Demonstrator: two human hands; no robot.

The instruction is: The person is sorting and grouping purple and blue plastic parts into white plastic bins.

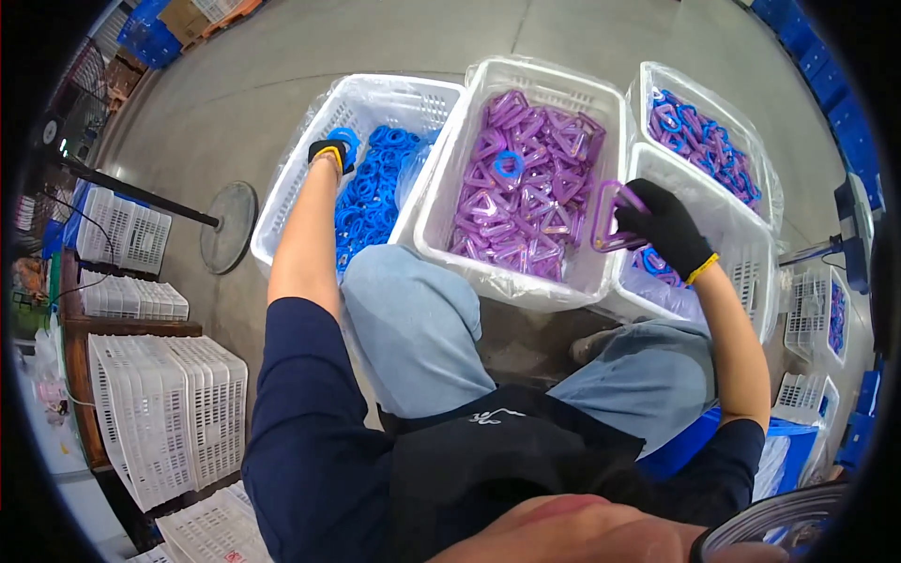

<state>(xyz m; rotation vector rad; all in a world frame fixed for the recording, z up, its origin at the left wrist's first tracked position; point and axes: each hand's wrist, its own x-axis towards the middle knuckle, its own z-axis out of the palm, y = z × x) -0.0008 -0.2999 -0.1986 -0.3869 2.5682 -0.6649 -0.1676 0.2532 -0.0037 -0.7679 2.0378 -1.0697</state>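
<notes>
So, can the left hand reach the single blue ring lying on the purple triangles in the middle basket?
Probably yes: the blue plastic ring lies uncovered on top, and the left hand is in the neighbouring basket.

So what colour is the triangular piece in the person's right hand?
Translucent purple: the triangular piece in the gloved right hand, best seen in the head view.

A brown cardboard box sits on the floor far off, at the top left. No labels, signs or screens show.
</notes>
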